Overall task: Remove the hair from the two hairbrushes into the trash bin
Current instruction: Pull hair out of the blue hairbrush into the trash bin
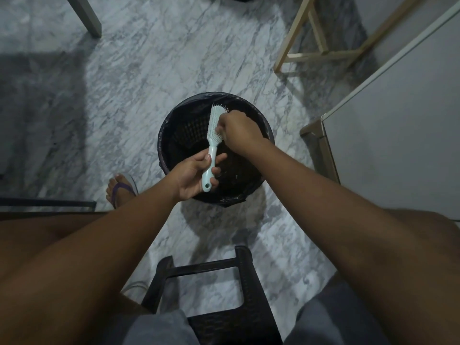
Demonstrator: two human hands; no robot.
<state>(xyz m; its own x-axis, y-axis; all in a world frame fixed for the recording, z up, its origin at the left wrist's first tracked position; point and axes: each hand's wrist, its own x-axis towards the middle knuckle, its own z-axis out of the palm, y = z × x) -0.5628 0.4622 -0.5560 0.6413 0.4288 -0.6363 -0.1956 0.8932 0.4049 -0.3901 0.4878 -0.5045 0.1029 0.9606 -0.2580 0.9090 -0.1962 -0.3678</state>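
A pale mint hairbrush (213,130) hangs over a round black trash bin (174,115) lined with a dark bag. My left hand (193,176) grips the brush by its handle, bristles turned to the right. My right hand (237,129) is curled against the bristles, fingertips pinching among them; any hair between the fingers is too small and dark to make out. Only this one brush is in view.
A black woven plastic stool (211,290) stands between my knees, just in front of the bin. A white cabinet (398,135) is at the right, a pale wooden frame (313,49) at the back right, a table leg (87,18) at the back left. The floor is grey marble.
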